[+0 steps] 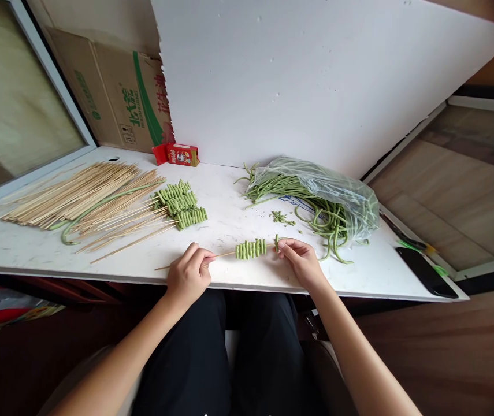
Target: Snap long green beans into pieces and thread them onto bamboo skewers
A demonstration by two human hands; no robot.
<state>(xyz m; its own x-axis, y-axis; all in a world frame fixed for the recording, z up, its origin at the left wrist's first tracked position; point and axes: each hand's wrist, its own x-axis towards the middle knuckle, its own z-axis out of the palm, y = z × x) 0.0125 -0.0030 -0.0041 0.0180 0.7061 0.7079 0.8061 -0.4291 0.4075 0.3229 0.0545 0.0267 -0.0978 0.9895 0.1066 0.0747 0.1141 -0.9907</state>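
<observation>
My left hand (190, 270) is closed around a thin bamboo skewer (225, 254), whose blunt end sticks out to the left. Several short green bean pieces (251, 249) sit side by side along the skewer, crosswise to it. At its right end, my right hand (302, 260) pinches one more green bean piece (277, 242) between thumb and fingers, right at the skewer's tip. Whether the tip has gone through that piece I cannot tell. Behind my left hand lie finished-looking bean skewers (181, 202) in a stack, their sticks pointing left.
Loose bamboo skewers (73, 196) with a long bean across them cover the left. A plastic bag of long beans (316, 190) lies at the right, bean trimmings (282, 218) before it. A phone (426, 271) rests near the right edge; a small red box (181, 155) stands behind.
</observation>
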